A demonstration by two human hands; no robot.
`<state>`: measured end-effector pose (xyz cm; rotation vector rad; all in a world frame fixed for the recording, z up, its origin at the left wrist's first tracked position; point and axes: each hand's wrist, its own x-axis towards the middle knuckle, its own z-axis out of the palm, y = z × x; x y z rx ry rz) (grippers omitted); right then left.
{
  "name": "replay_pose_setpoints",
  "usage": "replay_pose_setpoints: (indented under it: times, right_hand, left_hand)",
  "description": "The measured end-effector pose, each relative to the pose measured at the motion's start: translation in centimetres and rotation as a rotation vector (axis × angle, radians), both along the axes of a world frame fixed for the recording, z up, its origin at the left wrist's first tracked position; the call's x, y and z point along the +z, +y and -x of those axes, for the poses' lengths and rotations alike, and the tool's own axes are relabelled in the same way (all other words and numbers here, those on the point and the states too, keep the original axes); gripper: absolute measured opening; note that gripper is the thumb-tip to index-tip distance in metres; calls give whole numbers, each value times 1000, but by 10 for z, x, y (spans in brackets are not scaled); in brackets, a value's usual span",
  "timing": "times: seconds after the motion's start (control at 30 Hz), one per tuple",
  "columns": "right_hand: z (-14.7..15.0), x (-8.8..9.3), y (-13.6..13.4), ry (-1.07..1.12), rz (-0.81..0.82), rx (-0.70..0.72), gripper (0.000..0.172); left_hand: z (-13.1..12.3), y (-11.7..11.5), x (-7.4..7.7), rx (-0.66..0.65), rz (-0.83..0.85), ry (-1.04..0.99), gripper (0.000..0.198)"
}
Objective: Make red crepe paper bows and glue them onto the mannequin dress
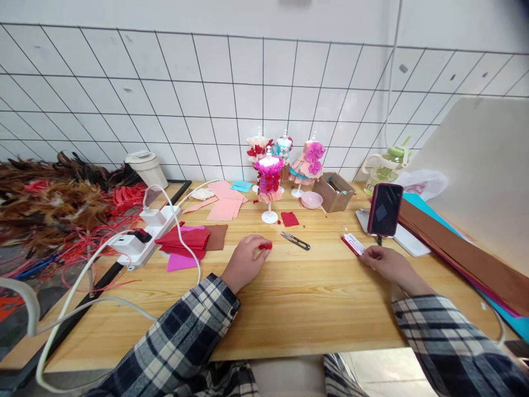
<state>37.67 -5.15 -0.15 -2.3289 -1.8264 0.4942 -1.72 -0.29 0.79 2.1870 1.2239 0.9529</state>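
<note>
Between the fingertips of my left hand [250,259] is a small red piece of crepe paper [265,246], pinched and mostly hidden. My right hand [386,264] pinches the near end of a small flat white-and-red packet [352,245] on the table's right side. Thread snips [295,240] lie between the hands, closer to my left. Beyond them is a red paper square [290,219]. A mini dress form [269,184] in a magenta, red and pink paper dress stands on a white base, with several more dressed forms [308,162] behind it.
A pink bowl [311,200] and cardboard box [333,193] stand near the wall. At left are folded red paper [184,242], pink sheets [225,201], and a power strip [152,234] with trailing white cables. A propped phone [384,210] and long paper sheets [463,248] are at right.
</note>
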Motion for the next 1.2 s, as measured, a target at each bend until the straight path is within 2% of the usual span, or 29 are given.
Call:
replay_pose_setpoints:
  times: [0.13,0.23,0.37,0.5,0.63,0.73,0.83,0.93,1.0,1.07,1.2]
  right_hand:
    - [21,16,4,-336,-74,235,20]
    - [26,25,15,-381,24,319,19]
    - [20,30,39,-312,190,356,21]
    - [19,35,58,-180,327,315,16]
    - [19,39,65,26,418,321,17]
    - [14,39,65,129,428,331,17]
    - [12,43,57,61,375,319,10]
    - [29,56,41,57,174,363,11]
    - [53,66,30,174,5,461,16]
    - [85,72,22,285,-48,593,17]
    - [147,72,24,318,-159,819,16]
  left_hand:
    - [-2,-2,0,-29,14,1,20]
    - [-3,-3,0,-32,14,13,20]
    - [-3,-4,-1,-41,3,6,20]
    - [-2,-5,-1,-42,13,10,20]
    - [-2,-7,-2,-38,16,7,19]
    - [-3,-8,-2,-40,28,5,18]
    - [-4,-9,1,-46,55,-12,18]
    - [-6,-11,5,-76,106,-64,20]
    - [-7,-13,8,-105,166,-103,23]
    - [-7,-13,9,-140,245,-140,29]
    - [-6,-13,7,-233,362,-208,43]
